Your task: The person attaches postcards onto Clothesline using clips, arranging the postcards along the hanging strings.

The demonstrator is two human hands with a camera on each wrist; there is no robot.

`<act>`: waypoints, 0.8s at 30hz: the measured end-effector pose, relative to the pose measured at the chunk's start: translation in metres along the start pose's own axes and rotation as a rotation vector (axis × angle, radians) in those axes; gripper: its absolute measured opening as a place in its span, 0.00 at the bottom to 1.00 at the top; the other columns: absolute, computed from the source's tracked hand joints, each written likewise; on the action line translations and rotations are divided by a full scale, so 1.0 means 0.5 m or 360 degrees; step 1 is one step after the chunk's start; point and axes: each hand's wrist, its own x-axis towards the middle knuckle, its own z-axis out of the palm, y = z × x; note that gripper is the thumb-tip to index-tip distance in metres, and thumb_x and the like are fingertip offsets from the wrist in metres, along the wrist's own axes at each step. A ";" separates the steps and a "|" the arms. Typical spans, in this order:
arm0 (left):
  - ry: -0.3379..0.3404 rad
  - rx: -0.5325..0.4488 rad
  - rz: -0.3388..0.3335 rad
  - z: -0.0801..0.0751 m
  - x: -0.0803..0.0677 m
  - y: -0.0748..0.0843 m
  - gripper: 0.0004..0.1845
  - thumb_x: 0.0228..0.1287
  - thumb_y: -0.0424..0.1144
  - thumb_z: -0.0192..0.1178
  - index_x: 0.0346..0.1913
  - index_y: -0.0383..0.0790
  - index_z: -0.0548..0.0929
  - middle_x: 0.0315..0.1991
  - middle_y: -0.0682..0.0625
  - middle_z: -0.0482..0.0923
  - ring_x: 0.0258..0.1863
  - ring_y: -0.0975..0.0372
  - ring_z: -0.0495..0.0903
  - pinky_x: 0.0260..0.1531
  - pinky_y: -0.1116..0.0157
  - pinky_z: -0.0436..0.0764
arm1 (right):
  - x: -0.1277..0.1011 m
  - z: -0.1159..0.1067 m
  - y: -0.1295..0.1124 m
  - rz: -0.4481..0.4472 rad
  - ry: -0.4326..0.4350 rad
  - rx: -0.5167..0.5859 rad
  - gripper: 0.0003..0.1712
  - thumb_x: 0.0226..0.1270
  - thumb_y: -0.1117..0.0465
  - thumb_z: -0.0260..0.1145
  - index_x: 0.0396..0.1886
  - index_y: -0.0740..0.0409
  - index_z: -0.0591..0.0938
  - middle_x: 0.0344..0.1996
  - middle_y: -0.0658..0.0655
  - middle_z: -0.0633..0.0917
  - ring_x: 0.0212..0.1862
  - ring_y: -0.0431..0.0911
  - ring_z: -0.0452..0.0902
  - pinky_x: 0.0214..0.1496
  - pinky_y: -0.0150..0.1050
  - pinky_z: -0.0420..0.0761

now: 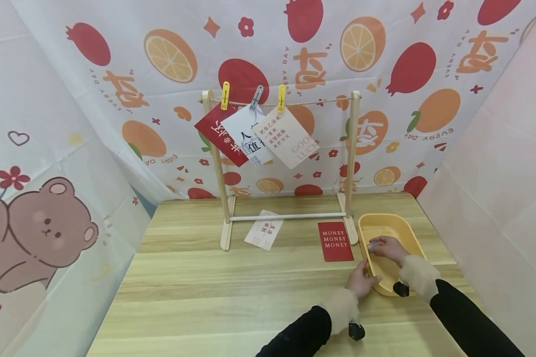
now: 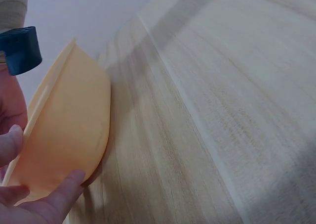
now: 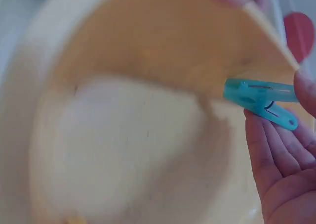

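Your right hand point(image 1: 389, 248) pinches the teal clothespin point(image 3: 259, 98) inside the yellow basin point(image 1: 395, 223), above its floor; thumb on one handle, fingers under the other, probably so a squeeze needs no regrip. Nose end points away from your palm. Your left hand point(image 1: 362, 283) grasps the basin's near-left rim, thumb over the edge, fingers against the outer wall, likely to keep it from sliding.

Red MONEY card point(image 1: 336, 242) lies flat between rack and basin, right beside the rack's foot; can't tell if they touch. White card point(image 1: 264, 229) lies partly under the rack's low bar point(image 1: 303, 216). Both probably sit there for easy reach.

Edges: basin's right side is near the table's right edge, cloth wall point(image 1: 496, 198) beyond, so tight there. Basin walls hem your right hand in, so lift before going sideways. More room over the tabletop point(image 1: 205, 297) left of your left hand. Up top, a bare stretch of string point(image 1: 319, 102) runs between the right-hand yellow clip point(image 1: 281, 98) and the rack's right post point(image 1: 353, 153)
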 end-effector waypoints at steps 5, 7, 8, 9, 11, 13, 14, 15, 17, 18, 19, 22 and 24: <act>0.0001 -0.0004 -0.0014 0.000 0.003 0.001 0.29 0.56 0.33 0.65 0.61 0.39 0.70 0.51 0.44 0.76 0.53 0.54 0.72 0.52 0.59 0.71 | 0.001 0.001 -0.002 0.0015 0.0031 0.0171 0.28 0.67 0.62 0.58 0.57 0.81 0.64 0.52 0.72 0.73 0.48 0.53 0.76 0.53 0.48 0.72; 0.0000 -0.0014 -0.0019 -0.002 0.003 0.001 0.29 0.56 0.34 0.65 0.61 0.39 0.70 0.51 0.44 0.76 0.53 0.55 0.73 0.51 0.59 0.71 | 0.003 0.005 -0.006 0.0027 0.0053 0.0178 0.27 0.67 0.63 0.58 0.56 0.82 0.65 0.51 0.71 0.74 0.46 0.50 0.77 0.52 0.46 0.74; -0.0003 -0.0022 -0.0010 -0.003 0.002 0.001 0.29 0.56 0.34 0.65 0.61 0.39 0.70 0.50 0.44 0.76 0.52 0.55 0.73 0.51 0.59 0.72 | 0.005 0.008 -0.007 0.0033 0.0067 0.0173 0.27 0.67 0.63 0.58 0.55 0.82 0.66 0.49 0.70 0.76 0.46 0.50 0.77 0.51 0.46 0.74; -0.0004 -0.0025 -0.0012 -0.004 0.001 0.002 0.29 0.56 0.34 0.65 0.61 0.39 0.70 0.50 0.44 0.76 0.52 0.55 0.74 0.50 0.60 0.72 | 0.006 0.009 -0.008 0.0028 0.0078 0.0153 0.26 0.67 0.63 0.58 0.54 0.82 0.67 0.48 0.68 0.77 0.45 0.49 0.77 0.50 0.45 0.75; -0.0014 0.0026 -0.0012 -0.008 -0.002 0.006 0.28 0.56 0.34 0.65 0.61 0.39 0.71 0.50 0.44 0.77 0.50 0.56 0.74 0.49 0.61 0.73 | 0.006 0.013 -0.010 0.0032 0.0112 0.0120 0.25 0.67 0.62 0.59 0.53 0.81 0.70 0.46 0.66 0.79 0.44 0.48 0.77 0.50 0.46 0.75; -0.0037 0.0106 -0.0007 -0.011 0.002 0.011 0.28 0.55 0.34 0.66 0.60 0.39 0.72 0.48 0.44 0.77 0.46 0.56 0.76 0.46 0.62 0.74 | 0.004 0.016 -0.014 0.0048 0.0172 0.0050 0.24 0.67 0.61 0.59 0.52 0.79 0.72 0.45 0.65 0.80 0.45 0.50 0.77 0.52 0.49 0.73; -0.0051 0.0181 0.0009 -0.015 0.006 0.015 0.27 0.55 0.35 0.66 0.59 0.38 0.73 0.46 0.44 0.78 0.43 0.56 0.78 0.43 0.62 0.76 | 0.002 0.017 -0.016 0.0049 0.0203 0.0013 0.24 0.67 0.60 0.58 0.52 0.78 0.72 0.45 0.65 0.80 0.45 0.52 0.77 0.54 0.52 0.71; -0.0058 0.0284 0.0026 -0.021 0.012 0.019 0.26 0.55 0.37 0.66 0.58 0.39 0.73 0.46 0.45 0.78 0.43 0.57 0.77 0.44 0.63 0.75 | 0.000 0.017 -0.018 0.0055 0.0240 -0.0015 0.23 0.67 0.60 0.58 0.52 0.77 0.73 0.44 0.65 0.81 0.45 0.53 0.78 0.55 0.55 0.68; -0.0058 0.0537 0.0107 -0.037 0.026 0.025 0.25 0.57 0.42 0.64 0.57 0.38 0.74 0.47 0.46 0.77 0.45 0.59 0.76 0.45 0.65 0.74 | -0.003 0.015 -0.022 0.0075 0.0320 -0.0051 0.23 0.67 0.59 0.59 0.51 0.75 0.75 0.42 0.63 0.82 0.44 0.55 0.78 0.57 0.59 0.63; -0.0038 0.0678 0.0144 -0.047 0.035 0.026 0.25 0.58 0.44 0.63 0.57 0.37 0.74 0.48 0.47 0.76 0.46 0.59 0.75 0.46 0.65 0.73 | -0.004 0.014 -0.023 0.0082 0.0351 -0.0056 0.23 0.67 0.58 0.59 0.51 0.75 0.75 0.42 0.63 0.83 0.44 0.56 0.78 0.57 0.60 0.61; -0.0014 0.0848 0.0181 -0.059 0.041 0.026 0.25 0.59 0.46 0.62 0.56 0.37 0.74 0.49 0.47 0.75 0.49 0.59 0.73 0.49 0.66 0.72 | -0.005 0.012 -0.023 0.0081 0.0371 -0.0059 0.23 0.67 0.58 0.59 0.52 0.74 0.75 0.41 0.62 0.83 0.44 0.56 0.79 0.58 0.62 0.59; 0.0040 0.1427 0.0217 -0.099 0.048 0.012 0.28 0.60 0.52 0.58 0.59 0.38 0.72 0.59 0.48 0.68 0.59 0.60 0.65 0.56 0.67 0.65 | -0.009 0.006 -0.021 0.0099 0.0383 -0.0055 0.24 0.67 0.57 0.58 0.53 0.74 0.75 0.40 0.61 0.84 0.43 0.55 0.79 0.58 0.62 0.56; 0.0017 0.1807 0.0195 -0.118 0.040 -0.006 0.30 0.61 0.54 0.56 0.61 0.41 0.71 0.62 0.50 0.64 0.62 0.61 0.60 0.57 0.65 0.63 | -0.012 0.003 -0.015 0.0110 0.0368 -0.0051 0.24 0.67 0.57 0.58 0.53 0.74 0.74 0.40 0.60 0.84 0.43 0.54 0.79 0.59 0.63 0.55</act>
